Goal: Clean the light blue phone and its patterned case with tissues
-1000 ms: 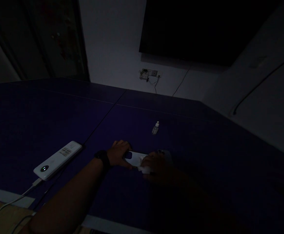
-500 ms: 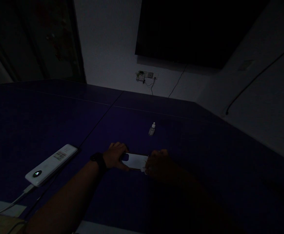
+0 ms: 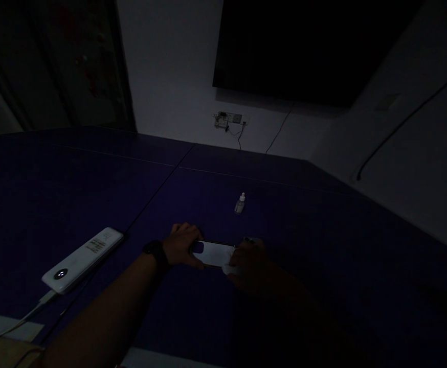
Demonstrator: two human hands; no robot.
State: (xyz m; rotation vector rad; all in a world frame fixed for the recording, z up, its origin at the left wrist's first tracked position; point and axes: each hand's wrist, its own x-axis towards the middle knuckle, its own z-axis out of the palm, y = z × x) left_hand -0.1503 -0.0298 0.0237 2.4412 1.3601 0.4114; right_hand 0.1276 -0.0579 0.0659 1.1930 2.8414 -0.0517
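A pale phone case [image 3: 216, 254] with a dark border and a camera cut-out lies flat on the blue table. Gripped around its left end is my left hand [image 3: 183, 246], thumb at the near edge and fingers at the far edge, a dark watch on the wrist. My right hand [image 3: 248, 263] is closed on a crumpled white tissue [image 3: 229, 269] pressed on the case's right end. Just beyond the right knuckles a dark flat object [image 3: 254, 240] with small round spots shows in part; darkness hides the rest. A small dropper bottle [image 3: 239, 205] with a white top stands farther back.
To the left lies a white power bank [image 3: 83, 259], its small display lit, with a white cable [image 3: 27, 316] running to the near edge. A wall socket strip [image 3: 233, 118] with cords sits below a large dark screen [image 3: 285, 51]. The room is dim.
My right hand has shifted slightly with the tissue, and more of the dark flat object beyond it shows. My left hand keeps its grip on the case.
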